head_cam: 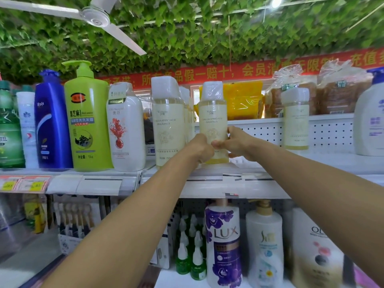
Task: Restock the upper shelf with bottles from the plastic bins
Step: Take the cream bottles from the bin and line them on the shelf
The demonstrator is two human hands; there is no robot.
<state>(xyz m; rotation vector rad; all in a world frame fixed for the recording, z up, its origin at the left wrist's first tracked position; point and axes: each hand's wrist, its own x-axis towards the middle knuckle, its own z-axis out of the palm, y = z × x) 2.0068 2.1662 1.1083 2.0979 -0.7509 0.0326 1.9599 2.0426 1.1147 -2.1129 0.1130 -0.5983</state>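
1. The left hand [200, 147] and right hand [236, 143] clasp the lower half of a pale yellow fragrance bottle [213, 121] from both sides, fingers curled round it
2. The bottle stands upright on the upper shelf [259, 179], its base at the front edge
3. A matching bottle [167, 121] stands just to its left, another [295, 119] well to the right
4. A green pump bottle [87, 119] and a blue bottle [51, 121] stand farther left on the shelf
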